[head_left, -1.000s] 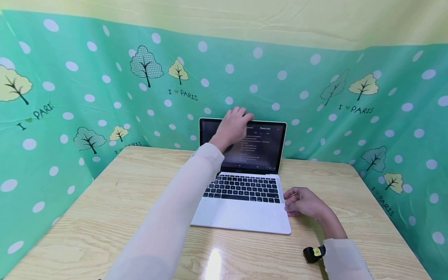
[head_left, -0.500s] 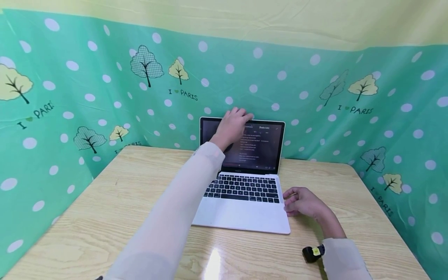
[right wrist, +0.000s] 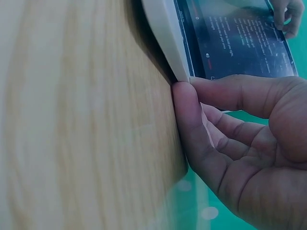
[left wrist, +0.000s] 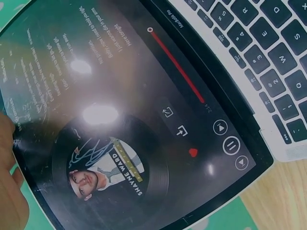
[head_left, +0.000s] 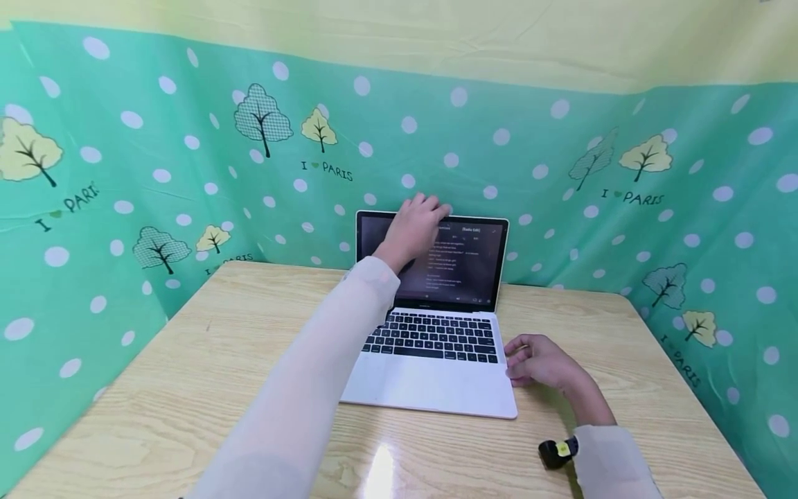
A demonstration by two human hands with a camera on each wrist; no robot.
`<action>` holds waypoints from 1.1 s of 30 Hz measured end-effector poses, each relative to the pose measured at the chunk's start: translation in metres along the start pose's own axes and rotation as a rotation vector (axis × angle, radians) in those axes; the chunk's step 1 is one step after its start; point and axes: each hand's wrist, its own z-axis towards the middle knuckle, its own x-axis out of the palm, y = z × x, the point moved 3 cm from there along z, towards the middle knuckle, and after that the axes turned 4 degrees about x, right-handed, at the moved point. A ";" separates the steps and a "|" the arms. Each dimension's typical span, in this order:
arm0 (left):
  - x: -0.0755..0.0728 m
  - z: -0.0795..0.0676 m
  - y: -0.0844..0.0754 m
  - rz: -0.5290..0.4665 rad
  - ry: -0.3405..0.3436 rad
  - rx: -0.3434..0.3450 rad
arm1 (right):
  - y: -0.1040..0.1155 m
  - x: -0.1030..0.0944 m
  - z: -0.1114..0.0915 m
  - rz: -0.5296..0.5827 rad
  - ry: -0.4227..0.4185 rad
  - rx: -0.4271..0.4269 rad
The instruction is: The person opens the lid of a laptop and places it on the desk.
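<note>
An open silver laptop [head_left: 430,388] with black keys sits on the wooden table. Its dark screen [left wrist: 158,143] displays a music player with a record cover, a red progress bar and lyric lines. My left hand [head_left: 413,232] grips the top edge of the lid, fingers bent over it; the forearm covers the laptop's left side in the head view. At the right edge of the base, my right hand [head_left: 542,360] holds on: the right wrist view has its thumb and forefinger pinching the corner of the thin edge [right wrist: 168,38].
Behind and on both sides of the table [head_left: 206,388] hangs a green curtain [head_left: 386,159] with white dots and printed trees. A small black camera [head_left: 557,453] is strapped at the right wrist, by the sleeve.
</note>
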 end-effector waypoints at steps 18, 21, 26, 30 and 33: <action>-0.010 -0.013 -0.009 0.074 -0.016 0.118 | -0.004 0.000 0.010 -0.012 -0.019 0.022; -0.012 -0.016 -0.013 0.111 -0.032 0.140 | -0.004 -0.001 0.010 -0.018 -0.019 0.023; -0.016 -0.027 -0.022 0.152 -0.089 0.187 | -0.004 -0.003 0.009 -0.031 -0.020 0.011; -0.017 -0.050 -0.033 0.152 -0.104 0.206 | -0.002 -0.001 0.005 -0.047 -0.012 -0.009; -0.013 -0.074 -0.042 0.145 -0.060 0.197 | 0.000 -0.002 0.002 -0.113 -0.042 -0.028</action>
